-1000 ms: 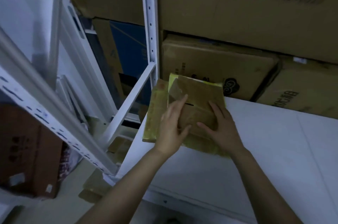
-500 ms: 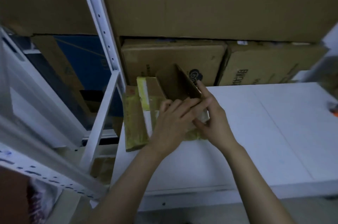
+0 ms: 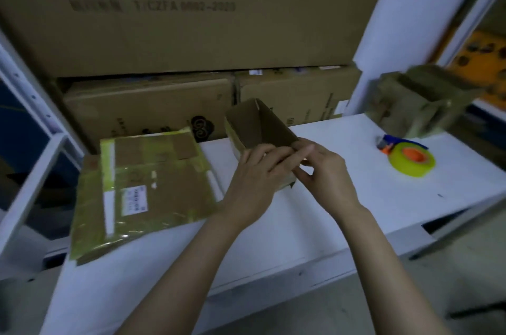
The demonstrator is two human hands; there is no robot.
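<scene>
Head view: since a second ago the small cardboard box (image 3: 261, 126) has gone from lying flat on the taped cardboard stack (image 3: 147, 184) to standing open as a hollow sleeve. It is now off the stack and to its right, over bare white tabletop (image 3: 356, 214). Half a second ago it was still half-opened above the stack. The view has also swung right, so a yellow-green tape roll (image 3: 412, 163) with an orange core and a blurred group of made-up boxes (image 3: 419, 104) on the tabletop's right end now show.

Both hands hold the box at its near end. The left hand (image 3: 257, 178) is back-up, with fingers curled over the near top edge and the thumb hidden. The right hand (image 3: 325, 176) comes in from the right, fingers bent round the near right corner, forefinger lying across the left fingertips. The two bare forearms rise from the bottom edge and converge at the box. The box tilts away from the person, open mouth up and back; I cannot tell whether its bottom touches the tabletop.

The stack lies flat at the tabletop's left corner, just beside the left hand. The tape roll is well apart to the right. Big brown cartons (image 3: 169, 20) fill the shelf behind.
</scene>
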